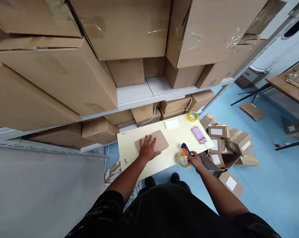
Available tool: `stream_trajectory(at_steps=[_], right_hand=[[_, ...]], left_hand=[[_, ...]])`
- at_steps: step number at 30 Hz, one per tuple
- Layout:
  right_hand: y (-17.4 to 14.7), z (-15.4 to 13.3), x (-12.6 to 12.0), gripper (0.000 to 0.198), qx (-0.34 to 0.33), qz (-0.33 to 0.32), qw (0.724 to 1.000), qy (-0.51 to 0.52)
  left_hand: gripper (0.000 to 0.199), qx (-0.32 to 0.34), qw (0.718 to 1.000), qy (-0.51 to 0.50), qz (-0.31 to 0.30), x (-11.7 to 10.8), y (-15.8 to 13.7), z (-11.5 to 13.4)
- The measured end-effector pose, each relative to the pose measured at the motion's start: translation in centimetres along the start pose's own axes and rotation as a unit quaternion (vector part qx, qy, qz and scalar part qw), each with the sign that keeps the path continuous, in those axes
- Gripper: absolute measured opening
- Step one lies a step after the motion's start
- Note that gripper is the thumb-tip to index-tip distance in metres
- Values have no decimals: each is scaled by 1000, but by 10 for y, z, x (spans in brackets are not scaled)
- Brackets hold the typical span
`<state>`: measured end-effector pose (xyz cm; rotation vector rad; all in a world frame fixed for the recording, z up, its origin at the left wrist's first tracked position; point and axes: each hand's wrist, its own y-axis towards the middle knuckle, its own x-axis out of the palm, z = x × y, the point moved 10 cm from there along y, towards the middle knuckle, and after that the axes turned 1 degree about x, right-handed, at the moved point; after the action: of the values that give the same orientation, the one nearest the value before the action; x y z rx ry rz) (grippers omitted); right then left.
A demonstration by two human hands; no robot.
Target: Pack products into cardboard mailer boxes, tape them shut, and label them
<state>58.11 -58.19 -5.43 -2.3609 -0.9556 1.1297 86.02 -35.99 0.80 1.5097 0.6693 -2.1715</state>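
Observation:
My left hand [147,148] lies flat with spread fingers on a small brown cardboard box [160,140], near the left side of a cream tabletop [149,170]. At the table's front right edge, my right hand [196,161] grips a tape dispenser [185,149] with a blue head and an orange body. A yellow-rimmed roll of tape sits in it. A stack of white labels or paper [172,124] rests behind the box. Farther right is a pinkish, pixel-blurred item [199,135] with a white cable.
A spare yellow tape roll [193,116] lies at the table's back right corner. Shelves [136,91] loaded with large cartons [129,29] rise behind the table. Labelled boxes [238,142] are piled on the blue floor to the right. Another table [283,82] stands far right.

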Motion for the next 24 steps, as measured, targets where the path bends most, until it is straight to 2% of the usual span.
stream_trajectory(at_steps=[5,9,12,14,17,20,22,24], right_hand=[[49,-10,-33,34,-18,33,998,-42],[84,-13,-45,25,-36,26,995,-86],[100,-15,-47,24,-61,10,992,-106],[106,-18,-47,24,-77,1,990,-118],[113,-20,-48,24,-88,-23,987,-133],[115,-24,-55,29,-94,-31,985,-142],[111,-34,-67,40,-118,5,982,-148],[99,-50,-72,45,-154,33,976,-151]], left_hand=[[98,13,1000,15,-7,0,-4,-4],[99,-4,1000,16,-19,0,-6,-5],[86,-23,1000,13,-16,-5,-13,0],[73,-44,999,14,10,-15,-20,3],[61,-122,989,8,87,-35,-38,-7],[60,-219,962,-25,160,-48,-61,-34],[65,-281,940,-68,183,-48,-73,-60],[73,-351,911,-140,167,-36,-82,-88]])
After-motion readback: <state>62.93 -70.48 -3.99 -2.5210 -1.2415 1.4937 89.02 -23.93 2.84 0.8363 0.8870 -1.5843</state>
